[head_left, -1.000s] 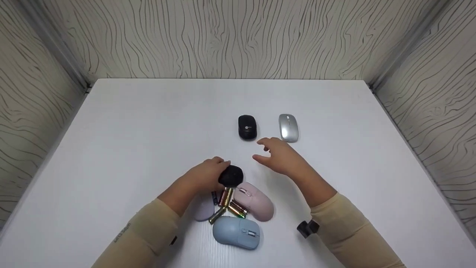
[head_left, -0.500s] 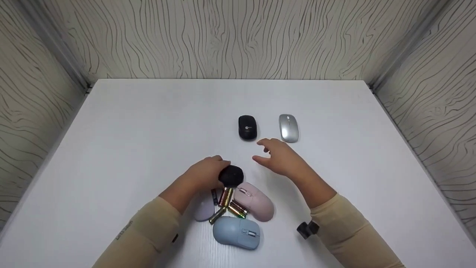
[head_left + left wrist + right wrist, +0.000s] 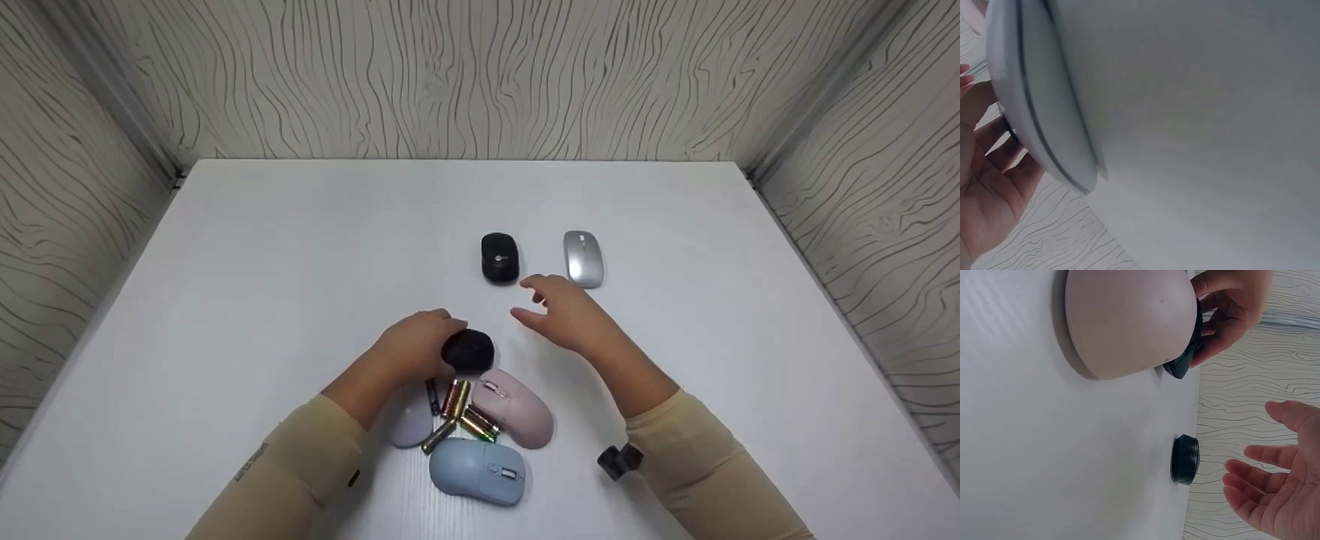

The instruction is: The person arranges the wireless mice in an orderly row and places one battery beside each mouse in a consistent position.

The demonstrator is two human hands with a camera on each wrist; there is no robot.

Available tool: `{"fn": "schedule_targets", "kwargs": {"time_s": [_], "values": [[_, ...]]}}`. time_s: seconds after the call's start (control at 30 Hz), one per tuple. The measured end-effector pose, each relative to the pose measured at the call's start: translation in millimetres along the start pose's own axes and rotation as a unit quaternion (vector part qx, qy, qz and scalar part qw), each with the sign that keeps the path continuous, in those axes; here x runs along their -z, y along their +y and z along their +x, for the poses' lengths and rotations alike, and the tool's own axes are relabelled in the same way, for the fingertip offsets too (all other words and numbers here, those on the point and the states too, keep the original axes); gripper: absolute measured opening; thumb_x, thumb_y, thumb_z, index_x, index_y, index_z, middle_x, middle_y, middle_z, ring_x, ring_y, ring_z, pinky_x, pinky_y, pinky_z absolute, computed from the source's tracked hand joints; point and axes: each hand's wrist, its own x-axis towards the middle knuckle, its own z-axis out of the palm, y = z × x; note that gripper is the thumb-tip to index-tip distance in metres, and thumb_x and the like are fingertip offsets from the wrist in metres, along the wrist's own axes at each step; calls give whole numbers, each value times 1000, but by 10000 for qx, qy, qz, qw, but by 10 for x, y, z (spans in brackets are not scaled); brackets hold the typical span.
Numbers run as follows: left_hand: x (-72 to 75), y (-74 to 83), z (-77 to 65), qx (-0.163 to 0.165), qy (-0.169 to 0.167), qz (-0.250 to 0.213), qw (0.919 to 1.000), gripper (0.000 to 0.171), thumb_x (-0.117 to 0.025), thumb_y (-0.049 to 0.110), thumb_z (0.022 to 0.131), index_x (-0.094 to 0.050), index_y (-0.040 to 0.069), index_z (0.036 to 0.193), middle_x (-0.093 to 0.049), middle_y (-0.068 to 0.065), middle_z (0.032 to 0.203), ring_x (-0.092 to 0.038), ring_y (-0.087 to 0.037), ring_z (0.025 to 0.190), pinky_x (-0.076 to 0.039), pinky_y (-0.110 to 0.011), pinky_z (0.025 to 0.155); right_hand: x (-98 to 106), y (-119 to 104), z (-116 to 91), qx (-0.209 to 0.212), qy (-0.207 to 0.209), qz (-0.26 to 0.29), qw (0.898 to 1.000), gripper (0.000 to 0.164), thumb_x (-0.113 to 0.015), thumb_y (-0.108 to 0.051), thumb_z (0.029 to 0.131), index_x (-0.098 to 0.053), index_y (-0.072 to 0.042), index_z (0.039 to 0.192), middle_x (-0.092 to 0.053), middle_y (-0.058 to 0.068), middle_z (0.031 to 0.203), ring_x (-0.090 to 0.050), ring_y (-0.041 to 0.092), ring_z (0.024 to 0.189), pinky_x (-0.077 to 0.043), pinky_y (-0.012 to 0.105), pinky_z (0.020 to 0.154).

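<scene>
My left hand (image 3: 414, 346) grips a black computer mouse (image 3: 471, 351) by its left side; in the right wrist view this mouse (image 3: 1182, 363) tilts between thumb and fingers. Just in front of it lie several gold-and-red batteries (image 3: 455, 399) in a cluster. A lilac mouse (image 3: 412, 422) is partly covered by my left wrist and looms large in the left wrist view. To the right of the batteries lies a pink mouse (image 3: 514, 409). My right hand (image 3: 562, 311) hovers with loosely bent fingers and nothing in them, just in front of a second black mouse (image 3: 500, 259) and a silver mouse (image 3: 583, 259).
A light blue mouse (image 3: 478, 470) lies nearest me, in front of the batteries. The white table (image 3: 285, 225) ends at wood-grain panels (image 3: 435, 82) at the back and sides.
The black mouse in my left hand has shifted slightly away from me and its tilt has changed a little. My right hand has stayed nearly still.
</scene>
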Motion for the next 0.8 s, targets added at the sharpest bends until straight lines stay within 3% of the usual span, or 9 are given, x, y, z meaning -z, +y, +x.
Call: {"fn": "schedule_targets", "kwargs": {"time_s": [0.37, 0.6, 0.8], "values": [[108, -110, 120, 422, 470, -246, 9977, 63, -73, 28, 71, -53, 11, 128, -59, -4, 111, -56, -20, 101, -44, -36, 88, 35, -11, 74, 42, 153, 133, 9998, 48, -60, -31, 87, -52, -1, 124, -61, 19, 105, -57, 31, 98, -46, 43, 83], [250, -190, 232, 808, 835, -592, 9915, 62, -74, 33, 72, -54, 9, 126, -59, -7, 111, -56, -22, 102, -43, -36, 90, 70, -28, 177, -2, 213, 174, 9996, 45, -60, -31, 87, -53, -4, 123, -61, 18, 105, -57, 29, 97, -46, 41, 83], [347, -262, 347, 1244, 1189, -591, 9833, 62, -73, 33, 73, -53, 6, 125, -59, -10, 108, -56, -24, 99, -43, -38, 89, 88, -24, 284, -103, 337, 220, 9991, 45, -59, -32, 88, -53, -6, 124, -60, 17, 107, -56, 29, 100, -47, 40, 82]]}}
